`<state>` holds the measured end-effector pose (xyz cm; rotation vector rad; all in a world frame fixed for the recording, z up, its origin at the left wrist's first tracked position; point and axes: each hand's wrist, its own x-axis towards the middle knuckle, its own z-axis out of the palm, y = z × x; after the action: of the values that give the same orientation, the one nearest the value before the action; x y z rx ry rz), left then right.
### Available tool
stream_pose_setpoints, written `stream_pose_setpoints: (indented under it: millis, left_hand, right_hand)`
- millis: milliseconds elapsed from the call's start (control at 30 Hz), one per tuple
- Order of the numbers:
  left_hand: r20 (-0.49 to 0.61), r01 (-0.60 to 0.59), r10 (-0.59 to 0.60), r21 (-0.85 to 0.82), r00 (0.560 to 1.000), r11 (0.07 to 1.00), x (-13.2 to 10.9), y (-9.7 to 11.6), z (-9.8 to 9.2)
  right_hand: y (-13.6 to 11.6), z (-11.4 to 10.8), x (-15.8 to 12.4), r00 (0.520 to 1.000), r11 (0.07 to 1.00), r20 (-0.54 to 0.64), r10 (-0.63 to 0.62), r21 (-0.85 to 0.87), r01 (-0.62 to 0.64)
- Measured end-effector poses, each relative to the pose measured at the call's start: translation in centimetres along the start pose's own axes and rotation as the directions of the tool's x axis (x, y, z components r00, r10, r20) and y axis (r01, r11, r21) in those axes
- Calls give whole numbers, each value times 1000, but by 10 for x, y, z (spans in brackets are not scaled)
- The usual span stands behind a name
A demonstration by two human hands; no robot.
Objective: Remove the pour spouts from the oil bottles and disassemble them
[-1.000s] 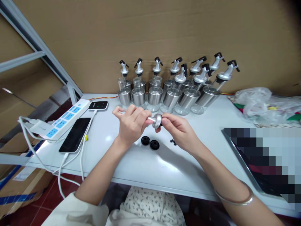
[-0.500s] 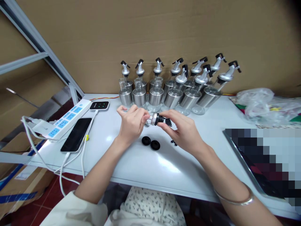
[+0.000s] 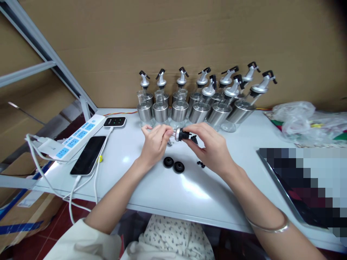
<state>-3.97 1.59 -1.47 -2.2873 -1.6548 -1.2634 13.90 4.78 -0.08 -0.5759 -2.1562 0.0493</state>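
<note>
Both hands hold one small silver pourer cap (image 3: 179, 134) with a black spout part (image 3: 189, 137) above the white table (image 3: 151, 187). My left hand (image 3: 154, 142) pinches the cap's silver end from the left. My right hand (image 3: 210, 144) grips the black end from the right, fingers curled. Two black round rings (image 3: 173, 164) lie on the table just below the hands, and a few tiny black pieces (image 3: 201, 164) lie to their right.
Several glass-and-steel dispenser bottles (image 3: 200, 104) with pourer caps stand in rows against the cardboard wall. At the left lie a phone (image 3: 88, 154), a white power strip (image 3: 73, 139) with cables and a small black device (image 3: 114, 122). A plastic bag (image 3: 298, 119) sits at the right.
The cap has been turned in the hands: its black spout part now shows on the right side. Both hands have shifted slightly right and further from me.
</note>
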Motion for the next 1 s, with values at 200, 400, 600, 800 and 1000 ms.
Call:
stream_pose_setpoints:
  millis: [200, 400, 600, 800, 1000]
  left_hand:
    - [-56, -120, 122, 32, 991, 992, -1, 2, 5]
    - [-179, -211, 224, 93, 958, 973, -2, 2, 8]
    - [-203, -314, 328, 96, 923, 944, -2, -2, 10]
    - [-171, -277, 287, 81, 943, 958, -2, -2, 9]
    - [-142, -234, 246, 92, 959, 968, -1, -1, 6]
  right_hand:
    - [1, 0, -1, 988, 977, -16, 151, 157, -147]
    - [1, -2, 1, 863, 680, 198, 465, 545, -491]
    - [6, -1, 3, 753, 496, 314, 579, 597, -630]
    - [2, -1, 5, 723, 397, 376, 579, 644, -654]
    - [8, 2, 2, 769, 463, 333, 545, 646, -608]
